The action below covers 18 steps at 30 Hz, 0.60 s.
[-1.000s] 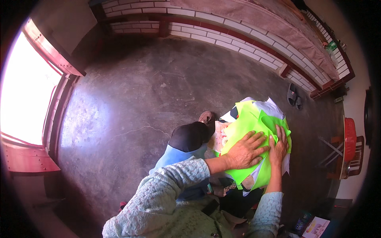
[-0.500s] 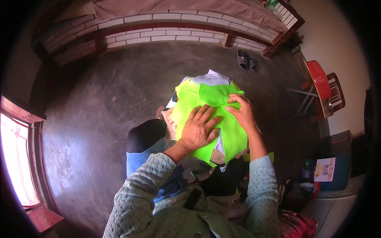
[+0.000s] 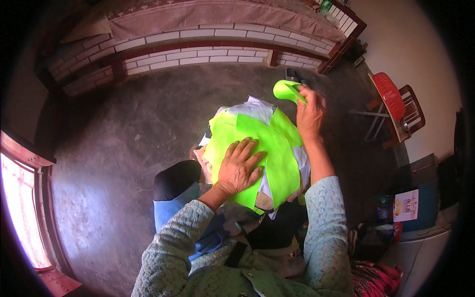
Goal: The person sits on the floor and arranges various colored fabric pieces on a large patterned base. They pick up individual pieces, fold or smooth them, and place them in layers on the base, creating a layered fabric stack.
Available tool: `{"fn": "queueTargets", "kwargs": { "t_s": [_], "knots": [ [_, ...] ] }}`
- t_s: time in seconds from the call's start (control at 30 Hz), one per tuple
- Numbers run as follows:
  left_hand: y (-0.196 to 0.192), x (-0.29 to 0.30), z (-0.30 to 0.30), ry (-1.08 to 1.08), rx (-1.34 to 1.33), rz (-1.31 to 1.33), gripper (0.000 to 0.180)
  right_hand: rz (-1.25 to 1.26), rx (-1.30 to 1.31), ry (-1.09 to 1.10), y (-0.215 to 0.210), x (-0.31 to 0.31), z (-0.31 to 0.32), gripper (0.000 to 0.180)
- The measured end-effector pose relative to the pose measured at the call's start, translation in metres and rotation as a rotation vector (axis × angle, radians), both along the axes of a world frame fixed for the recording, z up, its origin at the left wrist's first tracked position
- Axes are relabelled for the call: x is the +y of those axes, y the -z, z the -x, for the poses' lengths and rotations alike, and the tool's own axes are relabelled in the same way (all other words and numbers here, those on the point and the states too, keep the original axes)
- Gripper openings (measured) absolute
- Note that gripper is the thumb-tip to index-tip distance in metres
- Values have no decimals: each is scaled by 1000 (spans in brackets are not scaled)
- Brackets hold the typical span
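Note:
Overlapping bright yellow-green cloth pieces (image 3: pixel 277 153) lie over a heap in front of my lap, with white cloth (image 3: pixel 255 108) showing at the far side and between the pieces. My left hand (image 3: pixel 241 168) rests flat on the green cloth, fingers spread. Raised beyond the heap's far right edge, my right hand (image 3: pixel 310 110) pinches a loose green cloth piece (image 3: pixel 285 90), which curls over to the left of the fingers. A tan round patch (image 3: pixel 263 201) shows at the near edge of the heap. What supports the heap is hidden.
Grey slippers (image 3: pixel 293 75) lie on the dark floor near a white-brick ledge (image 3: pixel 198 34). A folding stand with a red basin (image 3: pixel 389 95) is by the right wall. At right, a white box (image 3: pixel 405 205) leans among bags. A bright window (image 3: pixel 22 208) is at left.
My right hand has lifted a green cloth piece off the heap and carried it up and away. My left hand stays on the cloth. The view has shifted slightly.

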<state>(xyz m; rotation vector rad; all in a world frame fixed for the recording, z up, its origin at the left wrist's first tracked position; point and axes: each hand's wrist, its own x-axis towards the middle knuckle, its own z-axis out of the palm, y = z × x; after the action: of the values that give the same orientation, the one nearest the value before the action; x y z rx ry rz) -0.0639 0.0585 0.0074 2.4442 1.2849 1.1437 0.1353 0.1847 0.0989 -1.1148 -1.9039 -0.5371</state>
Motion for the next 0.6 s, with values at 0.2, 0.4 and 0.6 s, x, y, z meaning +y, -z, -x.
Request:
{"fn": "queueTargets", "kwargs": {
  "t_s": [0.2, 0.4, 0.6],
  "knots": [
    [2, 1, -1, 16, -4, 7, 40, 575, -210, 19, 70, -37, 22, 16],
    [1, 0, 0, 10, -11, 25, 40, 712, -258, 82, 75, -41, 17, 45],
    [2, 0, -1, 10, -6, 5, 41, 812, -329, 86, 72, -46, 15, 55]
  ]
}}
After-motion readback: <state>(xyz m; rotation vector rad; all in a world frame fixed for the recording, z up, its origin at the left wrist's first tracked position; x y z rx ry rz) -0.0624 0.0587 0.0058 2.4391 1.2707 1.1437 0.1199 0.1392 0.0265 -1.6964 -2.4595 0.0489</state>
